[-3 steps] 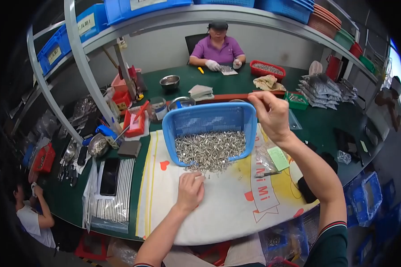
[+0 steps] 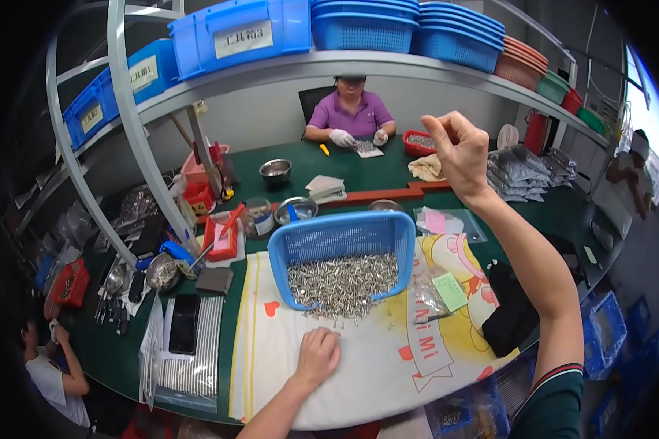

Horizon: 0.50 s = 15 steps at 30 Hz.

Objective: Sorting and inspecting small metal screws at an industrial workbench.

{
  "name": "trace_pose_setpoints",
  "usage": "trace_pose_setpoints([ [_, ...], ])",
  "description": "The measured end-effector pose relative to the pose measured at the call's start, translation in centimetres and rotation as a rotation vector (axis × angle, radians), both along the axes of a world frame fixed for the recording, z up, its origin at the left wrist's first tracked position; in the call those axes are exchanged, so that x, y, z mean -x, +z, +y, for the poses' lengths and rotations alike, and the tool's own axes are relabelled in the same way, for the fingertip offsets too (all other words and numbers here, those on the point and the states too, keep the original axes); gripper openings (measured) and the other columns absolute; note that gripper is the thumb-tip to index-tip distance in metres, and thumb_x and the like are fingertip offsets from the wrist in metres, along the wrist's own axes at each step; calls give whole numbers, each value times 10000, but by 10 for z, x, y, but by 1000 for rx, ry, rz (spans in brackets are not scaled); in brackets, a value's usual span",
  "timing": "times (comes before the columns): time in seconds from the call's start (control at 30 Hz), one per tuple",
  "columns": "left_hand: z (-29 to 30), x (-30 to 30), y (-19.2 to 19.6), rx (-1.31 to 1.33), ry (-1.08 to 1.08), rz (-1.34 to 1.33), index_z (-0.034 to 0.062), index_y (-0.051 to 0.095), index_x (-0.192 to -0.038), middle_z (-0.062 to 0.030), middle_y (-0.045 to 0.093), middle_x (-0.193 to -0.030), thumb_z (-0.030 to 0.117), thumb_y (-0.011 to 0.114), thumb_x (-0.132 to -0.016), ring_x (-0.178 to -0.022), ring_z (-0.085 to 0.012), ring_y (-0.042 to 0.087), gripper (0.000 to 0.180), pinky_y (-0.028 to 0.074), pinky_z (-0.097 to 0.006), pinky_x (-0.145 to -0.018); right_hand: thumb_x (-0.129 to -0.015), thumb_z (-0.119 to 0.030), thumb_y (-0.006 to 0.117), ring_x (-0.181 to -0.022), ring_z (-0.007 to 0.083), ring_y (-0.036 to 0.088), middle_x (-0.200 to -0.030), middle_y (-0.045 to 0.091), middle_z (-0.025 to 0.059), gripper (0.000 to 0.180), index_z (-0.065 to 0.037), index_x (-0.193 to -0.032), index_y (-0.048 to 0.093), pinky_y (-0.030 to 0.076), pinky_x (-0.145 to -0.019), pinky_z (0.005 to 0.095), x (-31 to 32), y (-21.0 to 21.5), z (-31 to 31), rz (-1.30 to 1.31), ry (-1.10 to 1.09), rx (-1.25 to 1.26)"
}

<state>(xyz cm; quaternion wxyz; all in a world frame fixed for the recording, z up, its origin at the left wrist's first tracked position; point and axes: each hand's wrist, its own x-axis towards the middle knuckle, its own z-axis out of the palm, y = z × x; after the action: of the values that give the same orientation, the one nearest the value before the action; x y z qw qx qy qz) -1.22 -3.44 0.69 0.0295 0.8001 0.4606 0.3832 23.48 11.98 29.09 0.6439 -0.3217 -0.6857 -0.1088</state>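
A blue plastic basket [image 2: 406,252] stands on the patterned cloth [image 2: 278,373], its low side toward me. Small silvery metal pins [image 2: 342,282] are heaped in it, and some spill over that side onto the cloth. Just in front of the spill, my left hand [image 2: 319,356] rests with its fingers curled in; whatever they may hold is hidden. My right hand [image 2: 461,157] is raised in the air beyond the basket's far right corner. Its thumb and fingers are pinched together, and anything between them is too small to make out.
Right of the basket lie a clear bag with a green note [image 2: 450,291] and a black cloth item [image 2: 511,311]. A phone [image 2: 184,324] and metal rods [image 2: 198,373] lie left. A co-worker [image 2: 351,113] sits opposite. Metal bowls [image 2: 275,171] stand farther back; a shelf crosses above.
The view has tilted up, so the table sits lower in the picture. My right hand has risen away from the basket's rim. My left hand stays near the spilled pins.
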Motion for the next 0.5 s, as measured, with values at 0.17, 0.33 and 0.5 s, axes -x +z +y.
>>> trace_pose_setpoints([
  [0.17,13,-4,-9,156,-19,-79,51,570,-786,-90,545,-727,140,663,-700,-668,-273,544,155,418,-374,-633,-852,-158,552,-682,247,607,-754,620,97,136,-51,-843,636,471,-641,338,-54,144,87,-76,-383,-394],
  [0.33,17,-5,0,301,10,-217,56,561,-705,-69,539,-684,148,671,-698,-643,-241,545,144,409,-357,-627,-718,-73,553,-1028,256,512,-1072,576,57,319,-98,-1030,613,418,-865,399,-103,224,145,-423,-899,-338],
  [0.5,22,-4,-5,327,34,-210,60,560,-697,-67,538,-689,128,662,-694,-654,-242,546,123,410,-358,-632,-690,-125,545,-1141,298,490,-1145,576,162,560,-94,-1247,495,380,-972,408,-137,273,202,-899,-840,142],
])
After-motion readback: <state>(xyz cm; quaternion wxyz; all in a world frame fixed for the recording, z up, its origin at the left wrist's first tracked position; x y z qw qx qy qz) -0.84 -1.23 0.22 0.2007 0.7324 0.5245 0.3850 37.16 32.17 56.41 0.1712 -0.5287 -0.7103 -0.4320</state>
